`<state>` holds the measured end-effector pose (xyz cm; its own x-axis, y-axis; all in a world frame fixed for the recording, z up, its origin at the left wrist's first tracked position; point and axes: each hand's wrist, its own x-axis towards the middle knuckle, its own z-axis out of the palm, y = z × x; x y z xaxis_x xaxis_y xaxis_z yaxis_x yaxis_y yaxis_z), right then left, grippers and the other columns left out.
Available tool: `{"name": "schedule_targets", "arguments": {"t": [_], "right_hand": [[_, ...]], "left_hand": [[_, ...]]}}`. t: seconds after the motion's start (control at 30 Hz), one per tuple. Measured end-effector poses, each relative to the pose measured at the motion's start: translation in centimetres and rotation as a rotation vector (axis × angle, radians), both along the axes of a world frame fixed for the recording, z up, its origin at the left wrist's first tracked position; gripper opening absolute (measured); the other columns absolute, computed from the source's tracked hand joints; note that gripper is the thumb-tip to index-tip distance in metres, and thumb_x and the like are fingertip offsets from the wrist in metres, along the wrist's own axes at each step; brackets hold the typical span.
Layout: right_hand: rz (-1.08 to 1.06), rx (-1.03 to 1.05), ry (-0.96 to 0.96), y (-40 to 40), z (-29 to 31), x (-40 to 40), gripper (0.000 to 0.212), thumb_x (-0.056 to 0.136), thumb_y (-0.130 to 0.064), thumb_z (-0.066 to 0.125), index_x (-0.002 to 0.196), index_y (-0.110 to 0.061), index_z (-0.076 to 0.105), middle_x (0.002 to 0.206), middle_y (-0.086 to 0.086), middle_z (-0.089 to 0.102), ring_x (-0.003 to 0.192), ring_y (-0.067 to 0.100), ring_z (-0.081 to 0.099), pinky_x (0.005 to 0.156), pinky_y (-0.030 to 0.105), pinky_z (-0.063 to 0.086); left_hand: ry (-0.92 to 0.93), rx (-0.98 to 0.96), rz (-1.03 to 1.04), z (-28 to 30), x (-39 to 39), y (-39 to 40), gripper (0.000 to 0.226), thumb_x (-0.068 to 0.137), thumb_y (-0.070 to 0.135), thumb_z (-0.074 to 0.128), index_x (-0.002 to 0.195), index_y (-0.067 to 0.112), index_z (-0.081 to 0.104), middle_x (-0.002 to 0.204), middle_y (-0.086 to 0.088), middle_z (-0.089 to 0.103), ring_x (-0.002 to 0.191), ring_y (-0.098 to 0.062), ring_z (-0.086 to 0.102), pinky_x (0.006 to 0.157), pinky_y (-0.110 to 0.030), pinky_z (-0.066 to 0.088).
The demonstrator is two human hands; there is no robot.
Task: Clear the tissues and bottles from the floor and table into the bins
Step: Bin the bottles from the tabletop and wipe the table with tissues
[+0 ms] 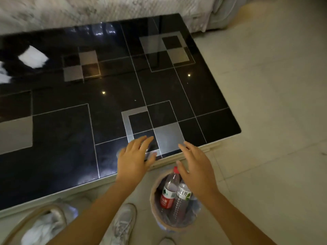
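My left hand hovers open over the near edge of the glossy black table, fingers spread, holding nothing. My right hand is open too, just above a small round bin on the floor by the table's edge. Two plastic bottles stand in that bin: a red-capped one with a red label and a clear one with a white and green label. A white tissue lies at the table's far left, and another white tissue is cut by the left frame edge.
A second bin at the bottom left holds crumpled white tissues. My white shoe stands between the two bins. A pale covered sofa runs behind the table. Beige floor tiles stretch to the right.
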<state>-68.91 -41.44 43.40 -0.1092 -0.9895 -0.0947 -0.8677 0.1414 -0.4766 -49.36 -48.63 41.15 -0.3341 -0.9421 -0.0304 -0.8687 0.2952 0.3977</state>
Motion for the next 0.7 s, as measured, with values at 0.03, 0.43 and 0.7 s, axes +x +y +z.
{"name": "schedule_targets", "arguments": {"t": [0.03, 0.43, 0.7], "right_hand": [[0.041, -0.025, 0.037, -1.0, 0.3, 0.7, 0.049, 0.09, -0.032, 0.058, 0.136, -0.021, 0.048, 0.142, 0.002, 0.046, 0.129, 0.02, 0.044, 0.102, 0.038, 0.042], [0.372, -0.058, 0.265, -14.1, -0.5, 18.3, 0.049, 0.089, -0.036, 0.057, 0.135, -0.02, 0.05, 0.145, 0.008, 0.044, 0.134, 0.027, 0.04, 0.108, 0.052, 0.033], [0.448, 0.038, 0.362, -24.3, -0.7, 29.0, 0.056, 0.089, -0.038, 0.056, 0.14, -0.016, 0.044, 0.147, 0.009, 0.042, 0.134, 0.028, 0.039, 0.108, 0.051, 0.032]], "left_hand": [[-0.011, -0.017, 0.024, 0.2, 1.0, -0.7, 0.051, 0.088, 0.052, 0.046, 0.132, 0.028, 0.049, 0.131, 0.002, 0.055, 0.118, -0.022, 0.052, 0.089, -0.043, 0.046], [-0.248, -0.128, 0.256, 0.3, 20.7, -8.6, 0.053, 0.089, 0.051, 0.045, 0.134, 0.024, 0.05, 0.136, -0.002, 0.053, 0.122, -0.023, 0.051, 0.09, -0.041, 0.045], [-0.393, -0.082, 0.303, -0.6, 32.6, -15.2, 0.056, 0.085, 0.047, 0.06, 0.134, 0.023, 0.052, 0.137, -0.007, 0.053, 0.124, -0.028, 0.05, 0.092, -0.049, 0.044]]}}
